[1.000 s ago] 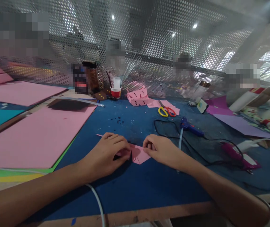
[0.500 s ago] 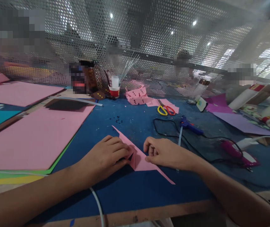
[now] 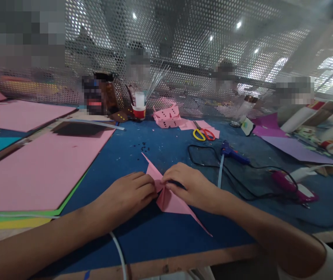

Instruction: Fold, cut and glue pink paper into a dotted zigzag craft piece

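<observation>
A folded piece of pink paper (image 3: 173, 202) with long pointed ends lies on the blue table in front of me. My left hand (image 3: 133, 192) grips its left part, the fingers curled over the fold. From the right, my right hand (image 3: 191, 184) pinches the paper near its middle, thumb and fingertips at a crease. Both hands meet close together there, and a small dark gap shows in the fold between them. Some of the fingertips are hidden by the paper and the hands.
Beyond the hands lie scissors (image 3: 203, 134) with yellow and red handles, a pink paper shape with black dots (image 3: 168, 116) and a red-white cup (image 3: 139, 112). A blue glue gun (image 3: 234, 153) with its black cord is at right. Large pink sheets (image 3: 44, 175) cover the left.
My right hand has moved left onto the paper's middle and now pinches it. The paper has turned slightly, its lower right tip shifting down and left. My left hand keeps its hold.
</observation>
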The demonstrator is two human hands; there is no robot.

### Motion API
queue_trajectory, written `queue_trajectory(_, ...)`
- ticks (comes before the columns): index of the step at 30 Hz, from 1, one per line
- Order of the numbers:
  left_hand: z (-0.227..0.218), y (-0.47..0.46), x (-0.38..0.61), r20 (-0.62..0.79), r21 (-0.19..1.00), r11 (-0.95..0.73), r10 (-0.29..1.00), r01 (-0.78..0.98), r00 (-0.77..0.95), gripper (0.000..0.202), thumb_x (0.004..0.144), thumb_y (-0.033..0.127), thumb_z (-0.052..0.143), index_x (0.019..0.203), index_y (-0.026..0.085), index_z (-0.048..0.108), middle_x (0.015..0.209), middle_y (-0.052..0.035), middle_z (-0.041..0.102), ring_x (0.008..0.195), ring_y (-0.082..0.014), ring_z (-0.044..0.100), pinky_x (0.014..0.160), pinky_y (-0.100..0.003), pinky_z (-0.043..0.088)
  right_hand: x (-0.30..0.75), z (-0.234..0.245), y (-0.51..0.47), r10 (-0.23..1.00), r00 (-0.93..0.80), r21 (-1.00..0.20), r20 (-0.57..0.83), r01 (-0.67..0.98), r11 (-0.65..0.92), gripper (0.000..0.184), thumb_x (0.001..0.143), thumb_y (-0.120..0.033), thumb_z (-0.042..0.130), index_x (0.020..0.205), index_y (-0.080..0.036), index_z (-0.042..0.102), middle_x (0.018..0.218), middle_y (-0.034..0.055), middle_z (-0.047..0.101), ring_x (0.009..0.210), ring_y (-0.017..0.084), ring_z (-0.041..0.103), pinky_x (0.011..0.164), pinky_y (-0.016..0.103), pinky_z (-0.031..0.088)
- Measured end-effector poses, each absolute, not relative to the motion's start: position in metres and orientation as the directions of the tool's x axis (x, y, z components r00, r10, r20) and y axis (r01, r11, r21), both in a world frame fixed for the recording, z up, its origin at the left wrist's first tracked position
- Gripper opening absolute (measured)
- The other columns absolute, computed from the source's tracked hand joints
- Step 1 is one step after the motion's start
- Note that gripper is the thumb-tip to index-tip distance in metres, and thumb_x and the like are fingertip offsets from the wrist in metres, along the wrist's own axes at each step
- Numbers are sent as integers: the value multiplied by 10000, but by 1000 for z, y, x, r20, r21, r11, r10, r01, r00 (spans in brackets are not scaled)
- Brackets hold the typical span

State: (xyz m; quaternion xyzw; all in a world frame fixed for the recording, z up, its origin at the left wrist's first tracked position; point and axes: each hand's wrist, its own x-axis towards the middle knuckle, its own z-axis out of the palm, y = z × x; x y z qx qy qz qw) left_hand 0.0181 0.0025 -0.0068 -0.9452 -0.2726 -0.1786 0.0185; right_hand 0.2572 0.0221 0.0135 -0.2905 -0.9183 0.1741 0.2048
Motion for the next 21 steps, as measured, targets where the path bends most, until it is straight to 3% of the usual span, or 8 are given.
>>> queue_trajectory(7,-8,4,20,394,301,-784,621,544,677,188,1013,197,472,1047,179,656,1042,-48,673,966,-157,634,856,-261,496,255,1,28,619,-730,-474,291,452,756,136,996,-182,541,1053,-188,665,1089,47,697,1054,163,608,963,308,464)
queue_trajectory(11,-10,6,22,364,387,-728,684,566,632,120,968,191,547,929,191,660,987,-35,677,948,-172,620,859,-290,479,253,-2,31,634,-710,-501,307,446,742,126,975,-153,573,1041,-193,674,1051,37,704,1032,158,618,948,300,464)
queue_trajectory(21,-10,7,21,312,431,-666,743,608,593,102,951,201,562,903,198,653,973,-28,672,941,-193,585,851,-335,446,251,-7,36,648,-695,-541,311,432,722,67,950,-179,634,978,-192,693,1002,27,705,979,155,632,904,280,468)
